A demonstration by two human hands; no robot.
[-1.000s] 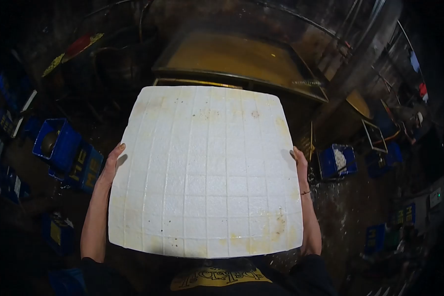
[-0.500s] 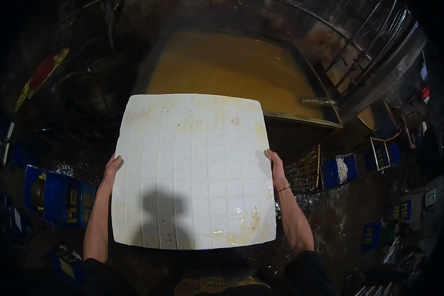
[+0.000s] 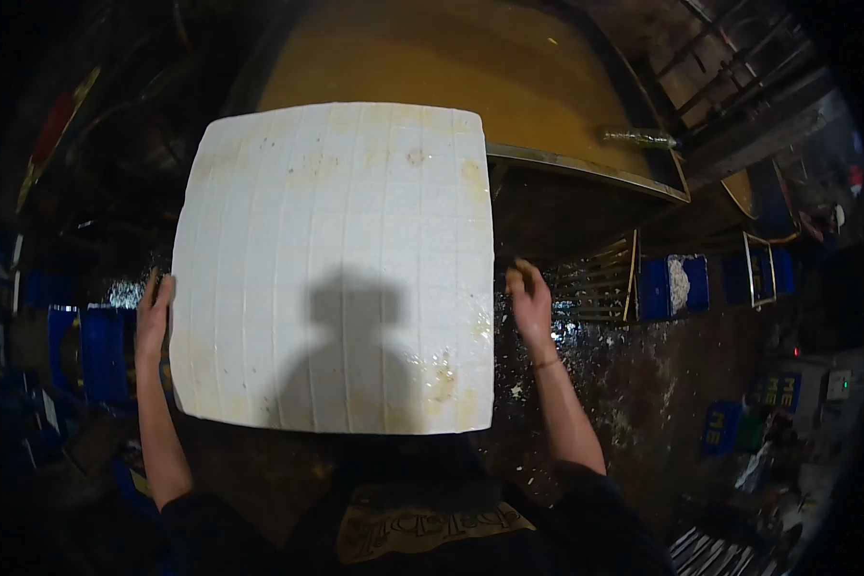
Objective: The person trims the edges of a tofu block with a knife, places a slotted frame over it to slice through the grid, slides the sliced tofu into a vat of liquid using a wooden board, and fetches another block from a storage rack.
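A large white square slab [image 3: 259,230], with faint grid lines, yellowish stains and wet, shiny spots, fills the middle of the view. A shadow falls over its near half, and whatever supports it is hidden underneath. My left hand [image 3: 151,322] is just beside the slab's left edge, its fingers stretched forward. On the other side, my right hand [image 3: 531,305] is off the right edge with a dark gap between; its fingers are loosely bent and hold nothing.
Behind the slab lies a wide vat of yellow-brown liquid [image 3: 432,58] with a metal rim [image 3: 586,171]. A clear bottle-like object [image 3: 638,139] lies at its right corner. Blue crates [image 3: 106,350] stand left; another blue crate [image 3: 655,288] is right, beside a slatted rack [image 3: 600,283]. The floor is wet.
Both hands have let go of the slab, the right one moving clear of its edge. In view, the slab sits higher and further left than before.
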